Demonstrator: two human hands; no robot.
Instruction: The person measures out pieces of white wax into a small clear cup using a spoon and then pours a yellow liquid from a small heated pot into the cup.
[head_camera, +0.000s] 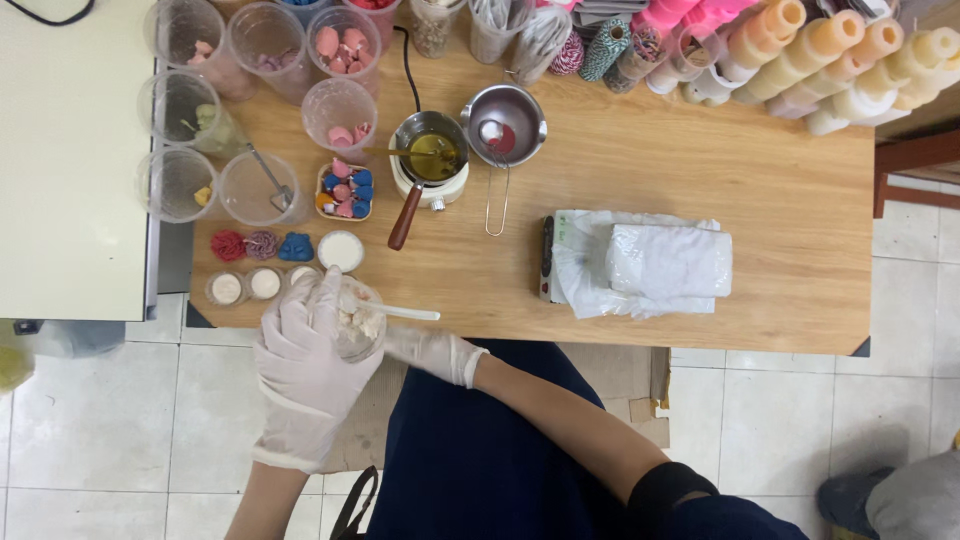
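At the near edge of the wooden table (700, 160), the left hand (305, 365), in a white glove, is wrapped around a clear plastic cup (355, 320) of pale, crumbly chunks, fingers curled over its side and rim. The right hand (432, 352), also gloved, lies just beside the cup with its fingers closed, apparently on the handle of a white spoon (400, 313) that reaches into the cup; the grip itself is partly hidden behind the cup.

Just beyond the cup stand three small round tins (262, 284) with white filling and a white-filled dish (340, 251), with red, mauve and blue rosette shapes (262, 245) behind them. Further back a small pot (430, 150) with a brown wooden handle sits on a white warmer, beside a steel cup strainer (503, 125). A small tray (345, 190) holds pink and blue pieces. Clear cups (180, 105) crowd the far left corner, some with pink pieces.

To the right lies a crumpled white plastic bag (650, 262) over a flat block, well apart from the hands. Rolls of cream and peach material (850, 60) line the far right.
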